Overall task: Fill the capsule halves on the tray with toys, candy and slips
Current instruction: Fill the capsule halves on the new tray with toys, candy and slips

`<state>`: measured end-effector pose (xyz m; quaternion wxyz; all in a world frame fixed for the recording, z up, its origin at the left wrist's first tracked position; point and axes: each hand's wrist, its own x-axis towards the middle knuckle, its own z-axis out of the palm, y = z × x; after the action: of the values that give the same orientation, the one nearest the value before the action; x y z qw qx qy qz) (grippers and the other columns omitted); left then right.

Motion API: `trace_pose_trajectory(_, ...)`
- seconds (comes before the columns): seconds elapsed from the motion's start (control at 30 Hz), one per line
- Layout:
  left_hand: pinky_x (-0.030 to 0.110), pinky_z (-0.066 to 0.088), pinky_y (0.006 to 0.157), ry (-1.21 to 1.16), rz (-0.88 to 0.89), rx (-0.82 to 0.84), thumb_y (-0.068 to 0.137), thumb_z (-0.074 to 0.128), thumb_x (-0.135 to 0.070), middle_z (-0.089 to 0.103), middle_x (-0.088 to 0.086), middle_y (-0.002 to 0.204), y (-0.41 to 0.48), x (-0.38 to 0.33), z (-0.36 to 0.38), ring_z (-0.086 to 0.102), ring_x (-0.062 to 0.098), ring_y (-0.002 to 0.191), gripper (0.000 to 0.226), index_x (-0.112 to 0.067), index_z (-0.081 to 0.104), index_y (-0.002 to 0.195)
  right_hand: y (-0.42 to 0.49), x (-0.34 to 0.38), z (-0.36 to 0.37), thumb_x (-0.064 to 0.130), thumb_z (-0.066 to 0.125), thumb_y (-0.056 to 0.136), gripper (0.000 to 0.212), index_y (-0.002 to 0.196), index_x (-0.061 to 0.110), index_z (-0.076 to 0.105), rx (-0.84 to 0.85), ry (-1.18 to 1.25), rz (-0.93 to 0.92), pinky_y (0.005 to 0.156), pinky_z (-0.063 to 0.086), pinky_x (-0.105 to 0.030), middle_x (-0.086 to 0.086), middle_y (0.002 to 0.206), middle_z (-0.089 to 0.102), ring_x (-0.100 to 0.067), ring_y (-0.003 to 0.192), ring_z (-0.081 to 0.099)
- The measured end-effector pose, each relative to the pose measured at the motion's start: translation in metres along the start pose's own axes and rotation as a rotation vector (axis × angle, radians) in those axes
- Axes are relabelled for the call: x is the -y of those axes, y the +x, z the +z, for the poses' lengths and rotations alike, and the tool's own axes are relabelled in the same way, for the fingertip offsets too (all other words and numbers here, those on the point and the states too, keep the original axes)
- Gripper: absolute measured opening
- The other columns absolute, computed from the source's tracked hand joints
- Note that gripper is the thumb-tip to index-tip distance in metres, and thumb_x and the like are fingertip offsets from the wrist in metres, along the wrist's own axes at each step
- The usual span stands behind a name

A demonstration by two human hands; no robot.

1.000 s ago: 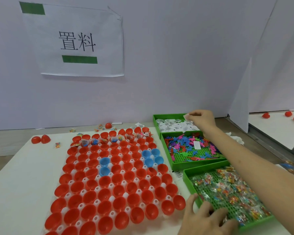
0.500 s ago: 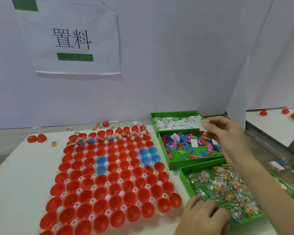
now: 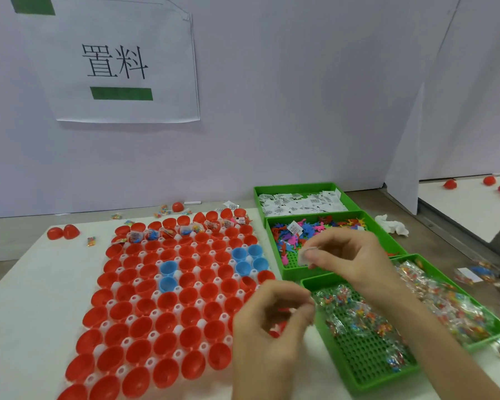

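The right hand pinches a white slip just right of the tray of red and blue capsule halves, above the green bin of toys. The left hand hovers over the tray's right edge with fingers curled; I cannot tell whether it holds anything.

wall: pale lilac panel | sign: white paper, green bars | table: white top

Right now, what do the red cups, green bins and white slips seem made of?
Red cups: likely glossy moulded plastic, judging by highlights. Green bins: probably rigid plastic, with perforated floor. White slips: paper or thin film, printed; too small to tell.
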<state>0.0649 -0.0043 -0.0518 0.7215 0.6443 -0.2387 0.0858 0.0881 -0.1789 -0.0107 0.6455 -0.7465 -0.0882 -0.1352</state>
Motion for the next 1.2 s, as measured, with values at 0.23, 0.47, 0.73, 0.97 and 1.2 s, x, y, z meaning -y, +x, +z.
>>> trace_pose_trajectory(0.23,0.024,0.055,0.058,-0.177,-0.096,-0.211,0.070,0.073,-0.012,0.073,0.011,0.080,0.014,-0.017,-0.020,0.068,0.021,0.068,0.016,-0.020,0.071,0.083,-0.005,0.003,0.016,0.036,0.091,0.065,0.028,0.084,0.019,0.078,0.161,0.225,0.042,0.061,0.053,-0.021,0.000,0.074,0.072,-0.011,0.069,0.068)
trace_pose_trajectory(0.47,0.022,0.055,0.058,-0.163,-0.123,-0.216,0.066,0.076,-0.022,0.074,0.009,0.078,0.012,-0.017,-0.018,0.069,0.018,0.066,0.016,-0.023,0.073,0.082,-0.008,0.002,0.026,0.013,0.083,0.079,0.010,0.084,0.017,0.075,0.196,0.135,0.041,0.064,0.054,-0.020,-0.003,0.078,0.075,-0.015,0.071,0.071)
trace_pose_trajectory(0.73,0.020,0.055,0.061,-0.109,-0.088,-0.234,0.071,0.075,-0.030,0.074,0.006,0.078,0.010,-0.020,-0.017,0.070,0.017,0.068,0.013,-0.024,0.073,0.082,-0.011,0.008,0.029,0.007,0.080,0.078,0.014,0.086,0.018,0.076,0.210,0.073,-0.010,0.071,0.058,-0.026,-0.010,0.085,0.076,-0.021,0.078,0.074)
trace_pose_trajectory(0.97,0.023,0.058,0.072,-0.167,-0.157,-0.157,0.073,0.082,-0.009,0.075,0.007,0.087,0.011,-0.016,-0.017,0.072,0.023,0.084,0.021,-0.023,0.073,0.086,-0.009,0.003,0.027,0.014,0.081,0.080,0.009,0.084,0.017,0.074,0.185,0.103,-0.051,0.069,0.055,-0.023,-0.003,0.079,0.071,-0.015,0.075,0.069)
trace_pose_trajectory(1.2,0.026,0.056,0.073,-0.170,-0.176,-0.092,0.076,0.077,0.002,0.073,0.009,0.085,0.010,-0.013,-0.019,0.070,0.021,0.081,0.026,-0.021,0.071,0.085,0.008,-0.012,-0.019,0.023,0.060,0.098,0.019,0.095,0.034,0.076,-0.167,-0.317,0.045,0.089,0.054,-0.034,0.011,0.100,0.075,-0.004,0.094,0.068)
